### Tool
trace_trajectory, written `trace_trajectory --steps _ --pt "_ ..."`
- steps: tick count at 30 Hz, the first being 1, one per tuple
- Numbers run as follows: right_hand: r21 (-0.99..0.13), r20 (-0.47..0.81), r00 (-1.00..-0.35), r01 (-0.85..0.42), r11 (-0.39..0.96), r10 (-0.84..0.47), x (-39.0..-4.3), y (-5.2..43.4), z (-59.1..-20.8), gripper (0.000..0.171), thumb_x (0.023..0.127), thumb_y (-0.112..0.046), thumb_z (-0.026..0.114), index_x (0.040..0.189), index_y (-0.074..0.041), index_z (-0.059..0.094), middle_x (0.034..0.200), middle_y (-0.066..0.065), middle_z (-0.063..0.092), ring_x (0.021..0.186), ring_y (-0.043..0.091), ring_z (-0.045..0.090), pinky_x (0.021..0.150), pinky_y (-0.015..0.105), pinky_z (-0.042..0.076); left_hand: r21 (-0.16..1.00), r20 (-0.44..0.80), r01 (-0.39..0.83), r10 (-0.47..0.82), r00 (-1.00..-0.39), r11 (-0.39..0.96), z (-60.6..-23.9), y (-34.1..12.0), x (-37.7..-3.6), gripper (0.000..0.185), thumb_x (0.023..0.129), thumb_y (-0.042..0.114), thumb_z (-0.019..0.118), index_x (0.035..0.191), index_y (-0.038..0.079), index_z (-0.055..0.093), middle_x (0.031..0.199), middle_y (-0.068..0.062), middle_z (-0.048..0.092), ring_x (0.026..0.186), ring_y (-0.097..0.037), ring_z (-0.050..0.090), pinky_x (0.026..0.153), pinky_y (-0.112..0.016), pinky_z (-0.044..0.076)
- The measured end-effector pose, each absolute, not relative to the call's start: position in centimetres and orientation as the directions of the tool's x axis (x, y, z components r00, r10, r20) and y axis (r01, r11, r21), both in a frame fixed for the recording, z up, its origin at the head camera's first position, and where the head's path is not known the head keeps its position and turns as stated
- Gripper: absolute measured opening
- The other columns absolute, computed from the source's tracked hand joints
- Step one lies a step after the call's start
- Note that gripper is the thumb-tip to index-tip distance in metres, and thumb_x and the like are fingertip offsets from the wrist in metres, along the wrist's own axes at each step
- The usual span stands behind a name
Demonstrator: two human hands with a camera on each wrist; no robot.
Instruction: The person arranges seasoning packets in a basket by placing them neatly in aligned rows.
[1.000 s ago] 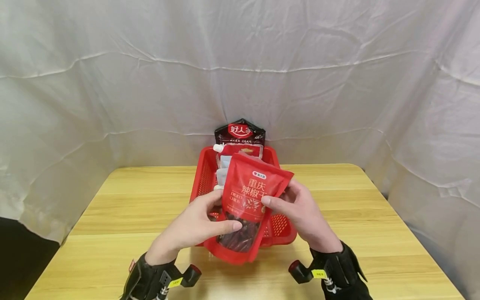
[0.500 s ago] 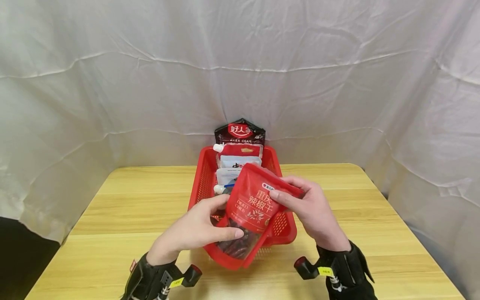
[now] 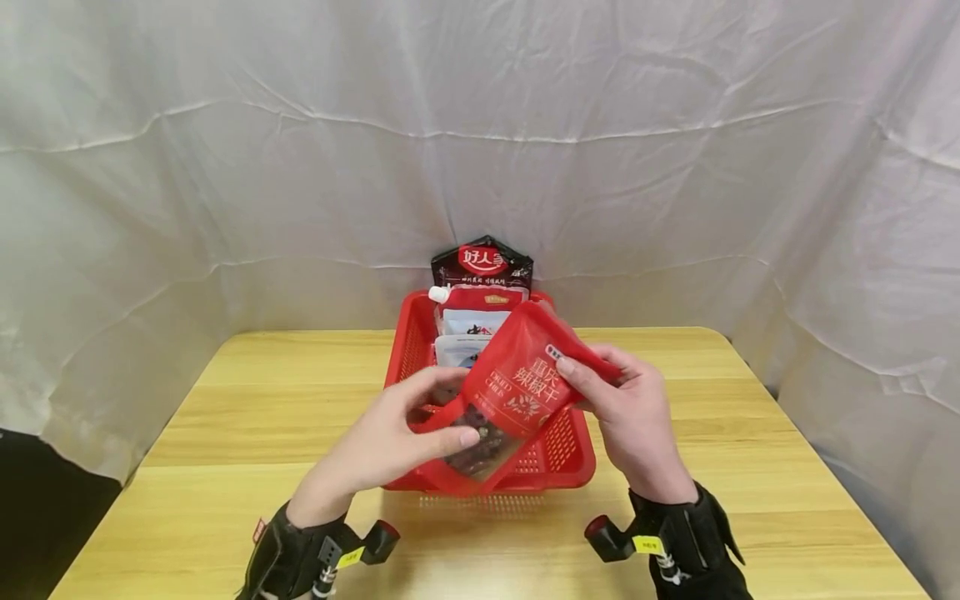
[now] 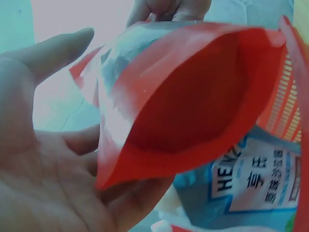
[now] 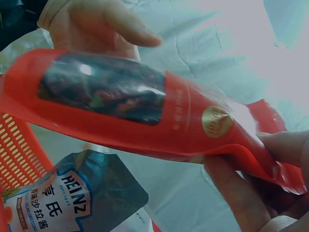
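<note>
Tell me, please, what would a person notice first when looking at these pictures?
First, the red pouch of dried chilies, tilted and held in the air above the red basket in the middle of the wooden table. The left hand grips its lower end, and the right hand pinches its top corner. More sauce pouches stand inside the basket.

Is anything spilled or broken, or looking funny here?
Nothing is spilled or torn. Only the red chili pouch looks funny: both hands, left hand and right hand, hold it tilted over the red basket, while the other packets stand upright inside.
</note>
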State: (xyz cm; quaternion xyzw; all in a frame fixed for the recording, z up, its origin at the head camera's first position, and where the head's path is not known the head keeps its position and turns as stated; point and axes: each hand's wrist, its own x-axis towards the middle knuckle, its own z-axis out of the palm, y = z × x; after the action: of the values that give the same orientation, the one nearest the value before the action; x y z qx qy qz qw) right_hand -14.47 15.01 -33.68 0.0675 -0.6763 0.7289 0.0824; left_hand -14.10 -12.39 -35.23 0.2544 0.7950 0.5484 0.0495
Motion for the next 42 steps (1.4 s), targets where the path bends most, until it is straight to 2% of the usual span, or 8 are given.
trace_trajectory --steps 4,8,13,19,24,29,34,42 --pt "-0.956 0.249 -0.965 -0.259 -0.139 0.083 -14.5 15.0 -33.8 0.014 0.097 -0.004 0.072 0.11 -0.005 0.077 0.104 0.01 0.075 0.086 0.023 0.074 0.079 0.036 0.064 0.893 0.269 0.376 0.378 -0.886 0.247 -35.0 -13.3 -14.4 0.052 0.095 0.031 0.076 0.142 0.014 0.061 0.129 -0.007 0.067 0.111 -0.025 0.066 0.089 -0.042 0.06" --pt "-0.939 0.32 -0.941 -0.33 -0.097 0.109 -14.3 15.0 -33.8 0.017 0.096 0.0 0.072 0.112 0.0 0.076 0.105 0.009 0.076 0.087 0.022 0.075 0.079 0.035 0.064 0.863 0.317 0.39 0.257 -0.913 0.32 -34.9 -14.3 -14.7 0.042 0.099 0.028 0.07 0.138 0.013 0.064 0.123 -0.006 0.07 0.105 -0.023 0.067 0.09 -0.045 0.058" --pt "-0.919 0.391 -0.914 -0.394 -0.01 0.108 -14.2 15.0 -33.8 0.022 0.094 0.003 0.073 0.115 0.004 0.075 0.107 0.008 0.077 0.089 0.023 0.074 0.078 0.034 0.064 0.827 0.287 0.29 0.081 -0.954 0.481 -35.2 -15.4 -15.7 0.04 0.101 0.033 0.068 0.135 0.012 0.067 0.117 -0.006 0.069 0.102 -0.023 0.065 0.088 -0.042 0.055" --pt "-0.907 0.42 -0.903 -0.421 0.017 0.088 -14.2 14.7 -33.9 0.023 0.092 0.005 0.074 0.114 0.005 0.076 0.107 0.004 0.078 0.09 0.022 0.073 0.078 0.033 0.064 0.786 0.24 0.176 -0.03 -0.97 0.593 -36.3 -16.4 -17.3 0.044 0.101 0.033 0.067 0.138 0.009 0.064 0.118 -0.012 0.067 0.103 -0.03 0.066 0.083 -0.042 0.058" --pt "-0.886 0.459 -0.888 -0.455 0.089 0.036 -14.3 14.6 -34.2 0.022 0.091 0.003 0.076 0.112 0.001 0.078 0.11 0.005 0.078 0.095 0.022 0.073 0.08 0.032 0.064 0.746 0.184 0.111 -0.042 -0.982 0.657 -37.7 -17.1 -18.5 0.051 0.1 0.033 0.067 0.142 0.005 0.06 0.125 -0.017 0.064 0.105 -0.034 0.066 0.082 -0.047 0.062" --pt "-0.868 0.474 -0.88 -0.474 0.149 -0.043 -14.5 14.3 -34.4 0.023 0.091 0.002 0.076 0.113 -0.002 0.079 0.109 0.004 0.078 0.1 0.02 0.073 0.082 0.032 0.063 0.708 0.108 0.066 -0.016 -0.994 0.703 -38.6 -17.5 -19.2 0.057 0.099 0.034 0.067 0.143 0.001 0.056 0.13 -0.023 0.059 0.107 -0.037 0.066 0.079 -0.047 0.062" --pt "-0.851 0.489 -0.865 -0.502 0.154 -0.117 -14.8 14.0 -34.9 0.023 0.09 0.004 0.076 0.112 -0.001 0.079 0.109 0.005 0.078 0.099 0.019 0.072 0.083 0.032 0.063 0.692 0.034 0.023 -0.001 -0.999 0.721 -39.5 -17.8 -19.9 0.056 0.097 0.027 0.068 0.144 -0.001 0.054 0.131 -0.025 0.057 0.108 -0.038 0.066 0.08 -0.047 0.062" --pt "-0.852 0.464 -0.86 -0.499 0.161 -0.211 -15.1 13.2 -35.7 0.023 0.091 0.002 0.076 0.111 -0.007 0.081 0.108 0.003 0.078 0.101 0.02 0.072 0.084 0.032 0.063 0.731 -0.019 0.016 0.044 -0.999 0.683 -40.2 -17.9 -20.4 0.055 0.095 0.015 0.068 0.145 -0.003 0.052 0.129 -0.027 0.062 0.107 -0.038 0.069 0.082 -0.047 0.063"
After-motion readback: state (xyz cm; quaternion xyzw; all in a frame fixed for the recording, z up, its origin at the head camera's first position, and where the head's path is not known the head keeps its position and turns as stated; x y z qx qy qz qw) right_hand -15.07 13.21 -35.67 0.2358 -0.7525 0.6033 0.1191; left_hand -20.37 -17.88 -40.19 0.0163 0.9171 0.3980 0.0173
